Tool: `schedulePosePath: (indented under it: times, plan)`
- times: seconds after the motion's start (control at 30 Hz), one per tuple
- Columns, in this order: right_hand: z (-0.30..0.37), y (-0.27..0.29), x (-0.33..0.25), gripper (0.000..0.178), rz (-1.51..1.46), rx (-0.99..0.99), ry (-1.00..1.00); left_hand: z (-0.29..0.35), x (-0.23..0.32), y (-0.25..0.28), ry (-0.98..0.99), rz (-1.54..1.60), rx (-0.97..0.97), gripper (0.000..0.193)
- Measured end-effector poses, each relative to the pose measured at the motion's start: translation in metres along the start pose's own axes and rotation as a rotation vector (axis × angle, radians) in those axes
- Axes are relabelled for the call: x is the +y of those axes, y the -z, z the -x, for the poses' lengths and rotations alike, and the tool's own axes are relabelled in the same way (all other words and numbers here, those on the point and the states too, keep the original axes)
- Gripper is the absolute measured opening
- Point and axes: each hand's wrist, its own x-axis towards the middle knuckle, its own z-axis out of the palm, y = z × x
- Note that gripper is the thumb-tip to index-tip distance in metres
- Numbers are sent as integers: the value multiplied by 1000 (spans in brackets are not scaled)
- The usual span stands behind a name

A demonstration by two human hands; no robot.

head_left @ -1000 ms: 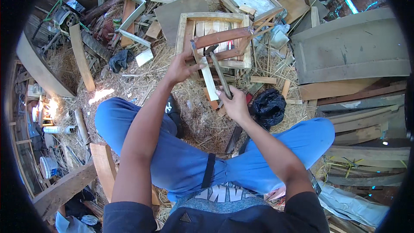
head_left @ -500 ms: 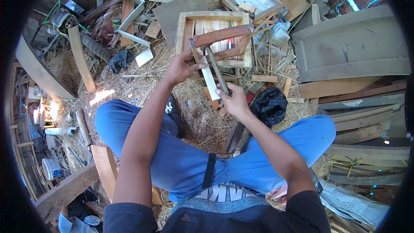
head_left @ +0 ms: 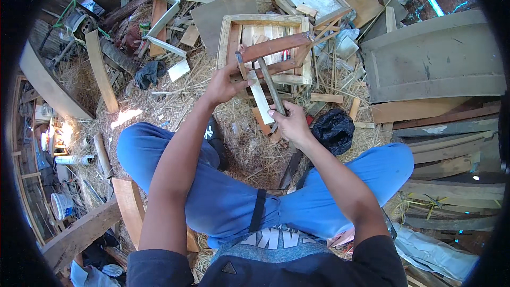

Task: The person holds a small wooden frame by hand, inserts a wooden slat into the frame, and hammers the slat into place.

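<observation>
My left hand (head_left: 227,85) is closed on the near left corner of a small reddish-brown wooden frame (head_left: 276,46). A thin pale wood strip (head_left: 261,98) slants down from its fingertips toward my right hand. My right hand (head_left: 291,122) grips the lower end of what looks like a hammer (head_left: 271,86), with a long greyish handle. The handle runs up alongside the strip, and its upper end lies against the frame, where the head is mostly hidden. Behind stands a larger pale wooden box frame (head_left: 228,37) with slats inside; the small frame overlaps it.
A black plastic bag (head_left: 333,130) lies right of my right hand. Wood scraps and straw cover the ground, with a dark cloth (head_left: 149,74) at left. A large grey panel (head_left: 427,58) and stacked boards (head_left: 446,151) stand at right. My blue-trousered legs (head_left: 340,186) flank the work.
My right hand has moved slightly right and down with the hammer, and its thumb has come away from the pale strip's lower end. My left hand keeps its hold on the frame.
</observation>
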Motion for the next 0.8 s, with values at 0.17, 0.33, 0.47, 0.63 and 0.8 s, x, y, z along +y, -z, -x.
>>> schedulePosePath:
  times: [0.17,0.33,0.47,0.63,0.8]
  plan:
    - [1,-2,-3,23,-67,-3,-3,3,7,2,36,-30,-17,45]
    - [-3,0,3,22,-34,-13,18,4,13,2,11,-16,-18,45]
    - [-9,0,12,22,48,11,84,3,15,1,33,-80,-6,43]
    - [-4,0,1,19,-36,-44,55,3,9,4,-26,-88,-42,40]
    - [0,0,-6,21,-6,-30,16,2,1,4,-39,-4,-47,38]
